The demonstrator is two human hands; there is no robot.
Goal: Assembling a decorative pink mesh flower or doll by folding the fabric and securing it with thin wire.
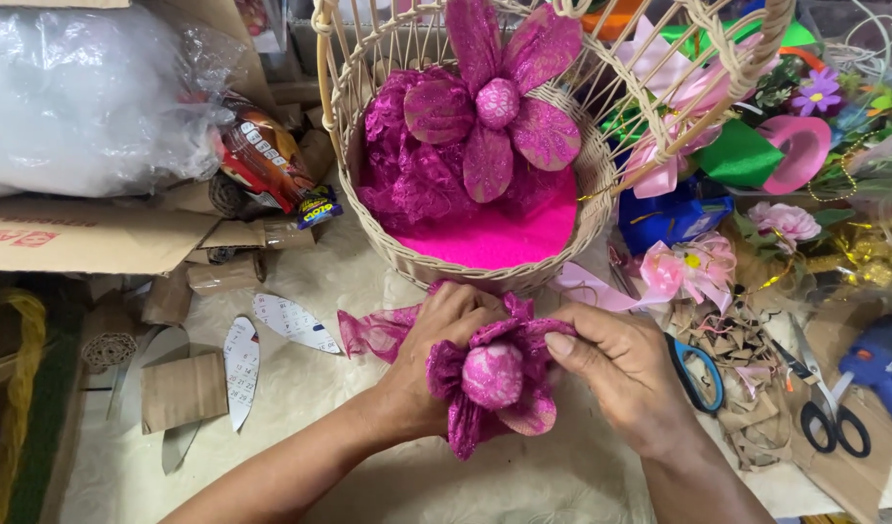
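Both my hands hold a magenta glittery fabric flower [494, 383] with a round padded centre, just in front of a wicker basket [485, 272]. My left hand [428, 359] grips it from behind, with a strip of sheer magenta fabric [373, 330] trailing to the left. My right hand [620, 374] pinches a petal at the flower's right edge with thumb and fingers. Inside the basket lie a pink base, ruffled magenta lace and a larger matching fabric flower [499, 102] fixed to its wicker bars.
Blue-handled scissors [698, 374] lie just right of my right hand; black scissors [834, 417] and a blue glue gun [877, 364] sit further right. Pink ribbon flowers [693, 267] and bright decorations crowd the right. Cardboard pieces [182, 388], paper petal cutouts [240, 369] and a stuffing bag [87, 97] lie left.
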